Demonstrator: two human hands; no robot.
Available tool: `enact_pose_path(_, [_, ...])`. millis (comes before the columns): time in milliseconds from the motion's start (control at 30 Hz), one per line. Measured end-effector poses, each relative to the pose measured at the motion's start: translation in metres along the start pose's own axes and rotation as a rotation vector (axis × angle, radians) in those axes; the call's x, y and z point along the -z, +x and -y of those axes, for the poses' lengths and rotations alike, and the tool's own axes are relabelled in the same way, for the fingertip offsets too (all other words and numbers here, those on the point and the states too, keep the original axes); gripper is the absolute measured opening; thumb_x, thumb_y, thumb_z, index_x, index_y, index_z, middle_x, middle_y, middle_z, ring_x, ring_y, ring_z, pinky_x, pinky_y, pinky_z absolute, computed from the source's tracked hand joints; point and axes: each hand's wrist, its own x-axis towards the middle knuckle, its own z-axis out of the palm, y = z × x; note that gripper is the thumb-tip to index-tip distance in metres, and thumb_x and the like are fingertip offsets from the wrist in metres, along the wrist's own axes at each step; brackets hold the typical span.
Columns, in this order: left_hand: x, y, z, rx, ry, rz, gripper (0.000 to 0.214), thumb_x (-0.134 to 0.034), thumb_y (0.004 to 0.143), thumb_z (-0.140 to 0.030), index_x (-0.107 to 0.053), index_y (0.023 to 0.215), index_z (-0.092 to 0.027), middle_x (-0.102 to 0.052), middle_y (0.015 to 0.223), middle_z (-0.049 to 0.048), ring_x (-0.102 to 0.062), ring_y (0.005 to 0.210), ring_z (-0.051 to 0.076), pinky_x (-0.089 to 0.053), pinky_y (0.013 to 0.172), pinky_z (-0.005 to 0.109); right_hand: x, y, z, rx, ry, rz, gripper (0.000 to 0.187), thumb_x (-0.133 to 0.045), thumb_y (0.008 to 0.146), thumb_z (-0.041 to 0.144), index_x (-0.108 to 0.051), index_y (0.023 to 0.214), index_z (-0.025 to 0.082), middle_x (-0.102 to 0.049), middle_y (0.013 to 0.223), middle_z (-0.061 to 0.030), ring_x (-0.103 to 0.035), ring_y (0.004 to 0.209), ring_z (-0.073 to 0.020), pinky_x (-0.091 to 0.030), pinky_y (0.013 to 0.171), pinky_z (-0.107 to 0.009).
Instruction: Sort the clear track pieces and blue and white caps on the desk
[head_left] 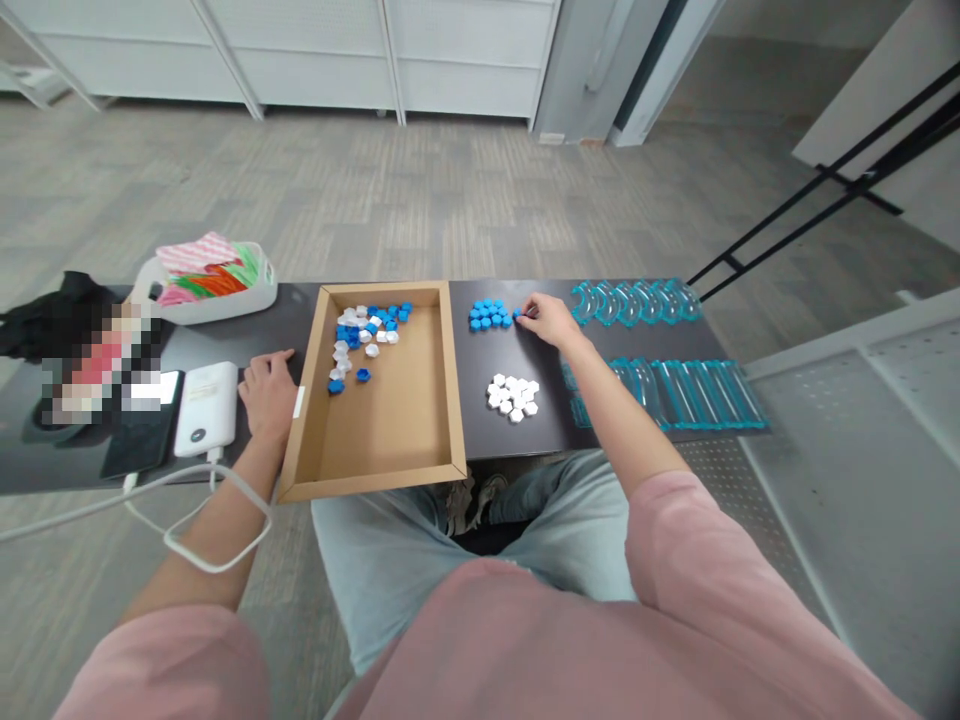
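Observation:
My right hand is over the dark table, its fingers pinched on a small blue hexagonal piece at the right side of a cluster of blue hexagonal pieces. Nearer to me lies a group of white hexagonal pieces. A shallow cardboard tray stands left of both groups, with mixed blue and white pieces scattered mostly along its far left part. Beside the tray's left wall my left hand rests on the table, holding nothing, one finger stretched toward the tray and the others loosely bent.
Rows of clear teal curved pieces and straight tube-like pieces lie at the right. On the left are a white power bank with a white cable, a black phone, and a white basket of colourful items.

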Motion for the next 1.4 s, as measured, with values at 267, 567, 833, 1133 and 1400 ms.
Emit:
enact_pose_path(267, [0.003, 0.001, -0.001, 0.016, 0.005, 0.021, 0.064, -0.030, 0.115, -0.034, -0.056, 0.170, -0.013, -0.053, 0.164, 0.0321, -0.052, 0.154, 0.049, -0.044, 0.128, 0.063, -0.029, 0.001, 0.042, 0.105, -0.064, -0.019, 0.079, -0.085, 0.093, 0.058, -0.065, 0.162, 0.023, -0.064, 0.165, -0.0206, -0.058, 0.151, -0.0466, -0.046, 0.126, -0.064])
enact_pose_path(567, [0.003, 0.001, -0.001, 0.017, -0.044, 0.000, 0.065, -0.032, 0.112, -0.036, -0.058, 0.170, -0.025, -0.056, 0.160, 0.0297, -0.053, 0.151, 0.050, -0.046, 0.124, 0.067, -0.058, 0.007, 0.073, 0.132, -0.147, -0.020, 0.040, -0.074, 0.106, 0.049, -0.078, 0.139, 0.027, -0.068, 0.153, -0.0159, -0.054, 0.144, -0.0400, -0.042, 0.122, -0.055])
enact_pose_path(833, [0.007, 0.000, -0.005, 0.026, -0.026, 0.035, 0.075, -0.024, 0.110, -0.042, -0.056, 0.172, -0.013, -0.052, 0.163, 0.0334, -0.050, 0.156, 0.053, -0.043, 0.128, 0.067, -0.033, -0.002, 0.035, -0.007, -0.177, -0.118, 0.038, -0.073, 0.104, 0.049, -0.079, 0.133, 0.026, -0.067, 0.151, -0.0180, -0.056, 0.141, -0.0425, -0.044, 0.122, -0.059])
enact_pose_path(1133, [0.006, -0.001, -0.004, 0.025, -0.040, 0.010, 0.065, -0.033, 0.113, -0.037, -0.058, 0.170, -0.019, -0.054, 0.163, 0.0318, -0.052, 0.155, 0.050, -0.044, 0.128, 0.066, -0.018, 0.000, 0.021, -0.072, -0.237, -0.157, 0.040, -0.074, 0.104, 0.051, -0.080, 0.134, 0.026, -0.067, 0.152, -0.0206, -0.057, 0.141, -0.0464, -0.039, 0.123, -0.064])
enact_pose_path(1400, [0.000, 0.002, -0.001, 0.032, 0.023, 0.001, 0.064, -0.027, 0.118, -0.032, -0.059, 0.170, -0.012, -0.056, 0.163, 0.0298, -0.055, 0.152, 0.047, -0.047, 0.127, 0.063, -0.036, 0.001, 0.073, 0.250, -0.321, -0.061, 0.049, -0.062, 0.115, 0.038, -0.072, 0.161, 0.025, -0.061, 0.173, -0.0189, -0.047, 0.158, -0.0414, -0.030, 0.132, -0.061])
